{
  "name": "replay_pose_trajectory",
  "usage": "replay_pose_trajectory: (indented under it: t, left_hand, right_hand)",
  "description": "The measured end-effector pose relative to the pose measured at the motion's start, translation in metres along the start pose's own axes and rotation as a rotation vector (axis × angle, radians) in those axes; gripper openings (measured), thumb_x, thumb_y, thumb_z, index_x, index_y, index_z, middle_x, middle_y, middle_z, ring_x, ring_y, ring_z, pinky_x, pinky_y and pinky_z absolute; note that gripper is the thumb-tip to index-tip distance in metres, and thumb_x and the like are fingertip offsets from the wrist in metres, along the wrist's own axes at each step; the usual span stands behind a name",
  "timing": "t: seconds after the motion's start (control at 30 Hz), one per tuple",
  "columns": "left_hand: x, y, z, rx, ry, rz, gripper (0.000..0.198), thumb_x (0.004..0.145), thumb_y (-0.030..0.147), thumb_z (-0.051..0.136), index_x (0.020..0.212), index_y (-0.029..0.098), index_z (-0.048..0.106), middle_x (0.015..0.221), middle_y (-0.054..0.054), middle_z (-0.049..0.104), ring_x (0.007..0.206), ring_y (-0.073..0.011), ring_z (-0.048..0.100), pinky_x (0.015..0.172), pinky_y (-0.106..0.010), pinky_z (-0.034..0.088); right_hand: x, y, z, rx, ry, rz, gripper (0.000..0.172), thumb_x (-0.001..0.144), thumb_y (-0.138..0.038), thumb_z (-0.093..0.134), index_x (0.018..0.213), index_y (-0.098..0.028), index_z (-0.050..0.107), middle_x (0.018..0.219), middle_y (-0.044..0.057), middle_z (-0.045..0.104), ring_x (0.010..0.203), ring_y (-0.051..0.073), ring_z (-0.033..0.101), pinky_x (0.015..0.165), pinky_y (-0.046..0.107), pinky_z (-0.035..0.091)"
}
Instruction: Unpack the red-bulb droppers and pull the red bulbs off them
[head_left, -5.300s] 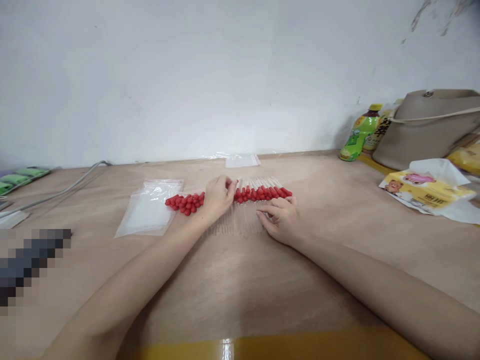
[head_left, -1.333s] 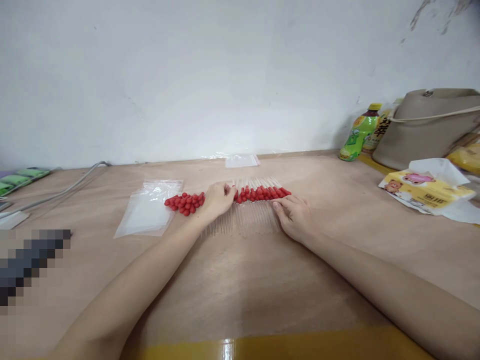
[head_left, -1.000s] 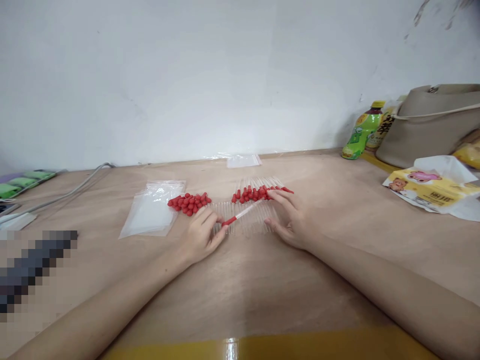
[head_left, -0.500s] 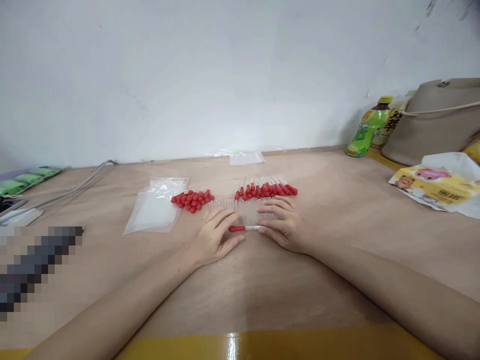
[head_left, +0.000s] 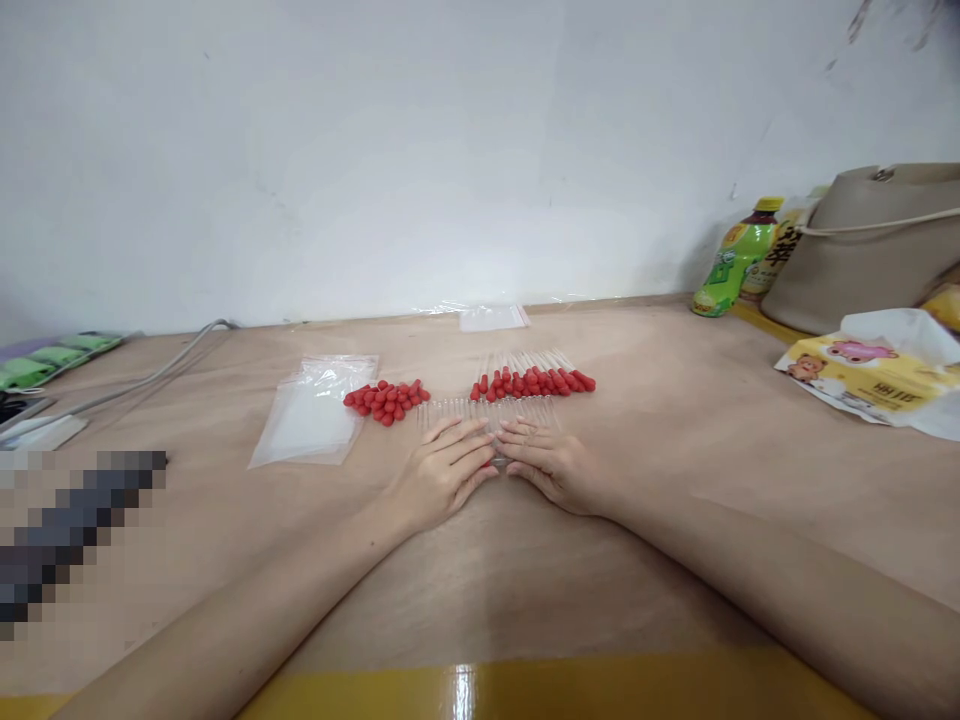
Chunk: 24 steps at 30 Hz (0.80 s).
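Note:
A glass dropper (head_left: 501, 462) with a red rubber bulb lies crosswise between my hands, mostly hidden by fingers. My left hand (head_left: 441, 478) is closed over its bulb end, and only a sliver of red shows. From the other side, the thumb and fingers of my right hand (head_left: 555, 466) close on the glass part, fingertips nearly meeting the left ones. Beneath and just beyond both hands lies a row of bare glass tubes (head_left: 450, 408). Loose red rubber bulbs (head_left: 386, 402) are heaped at the row's left. Behind it rest several droppers (head_left: 536, 381) with red bulbs fitted.
Clear zip bags (head_left: 304, 422) lie left of the bulbs; another small bag (head_left: 493, 318) is by the wall. A green drink bottle (head_left: 731, 262), a beige bag (head_left: 862, 250) and a yellow-white package (head_left: 874, 375) stand or lie at right. A grey cable (head_left: 161, 372) runs at left.
My hands have come together: the right moved left along the glass and the left shifted slightly right, covering the red bulb. The heaped bulbs and fitted droppers stay put.

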<state>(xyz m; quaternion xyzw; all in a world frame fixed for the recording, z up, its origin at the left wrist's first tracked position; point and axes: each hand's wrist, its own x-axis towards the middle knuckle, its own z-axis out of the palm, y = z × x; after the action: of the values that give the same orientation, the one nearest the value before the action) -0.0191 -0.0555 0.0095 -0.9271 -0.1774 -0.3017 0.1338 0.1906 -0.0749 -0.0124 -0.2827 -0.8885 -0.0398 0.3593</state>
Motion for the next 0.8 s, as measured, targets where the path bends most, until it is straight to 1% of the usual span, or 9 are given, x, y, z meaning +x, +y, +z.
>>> replay_pose_trajectory:
  t: [0.13,0.23,0.4,0.57,0.67,0.8]
  left_hand:
    - [0.000,0.000,-0.001,-0.017,-0.030,0.000,0.016,0.085,0.020,0.050,0.098,0.017,0.059,0.109,-0.004,0.064,0.115,-0.0185,0.049,0.103,-0.040,0.031]
    - [0.002,0.000,-0.002,-0.034,-0.037,-0.008,0.014,0.086,0.019,0.048,0.094,0.017,0.059,0.109,-0.005,0.064,0.115,-0.0190,0.050,0.105,-0.041,0.030]
    - [0.004,0.000,-0.006,-0.082,-0.074,-0.035,0.014,0.086,0.018,0.046,0.089,0.017,0.059,0.102,-0.004,0.067,0.112,-0.0193,0.053,0.106,-0.044,0.027]
    - [0.003,-0.002,-0.008,-0.102,-0.096,-0.028,0.014,0.086,0.018,0.045,0.088,0.016,0.059,0.103,-0.004,0.067,0.112,-0.0185,0.052,0.108,-0.044,0.023]
    - [0.002,-0.002,-0.008,-0.099,-0.100,-0.021,0.014,0.086,0.017,0.045,0.090,0.016,0.058,0.102,-0.004,0.067,0.113,-0.0183,0.051,0.108,-0.044,0.022]
    - [0.001,-0.002,-0.008,-0.099,-0.106,-0.017,0.015,0.087,0.018,0.043,0.090,0.017,0.058,0.104,-0.004,0.066,0.114,-0.0187,0.051,0.108,-0.045,0.022]
  right_hand:
    - [0.000,-0.001,0.001,0.004,0.066,-0.031,0.023,0.087,-0.020,0.045,0.103,-0.013,0.061,0.107,0.011,0.064,0.106,0.018,0.057,0.096,0.038,0.046]
    - [0.001,-0.002,0.000,-0.074,0.109,-0.070,0.021,0.086,-0.017,0.045,0.099,-0.013,0.061,0.103,0.012,0.066,0.102,0.018,0.059,0.095,0.037,0.048]
    - [0.006,-0.006,-0.004,-0.200,0.161,-0.142,0.018,0.086,-0.015,0.046,0.089,-0.012,0.063,0.096,0.012,0.067,0.097,0.018,0.061,0.095,0.035,0.048]
    - [0.007,-0.007,-0.009,-0.245,0.139,-0.179,0.017,0.086,-0.015,0.046,0.084,-0.012,0.063,0.092,0.012,0.068,0.097,0.019,0.061,0.097,0.037,0.046]
    - [0.006,-0.007,-0.011,-0.254,0.126,-0.189,0.017,0.085,-0.016,0.047,0.086,-0.011,0.062,0.093,0.012,0.068,0.099,0.019,0.060,0.098,0.037,0.046]
    - [0.004,-0.007,-0.011,-0.261,0.122,-0.201,0.017,0.086,-0.016,0.045,0.089,-0.013,0.062,0.095,0.011,0.068,0.100,0.019,0.060,0.096,0.039,0.048]
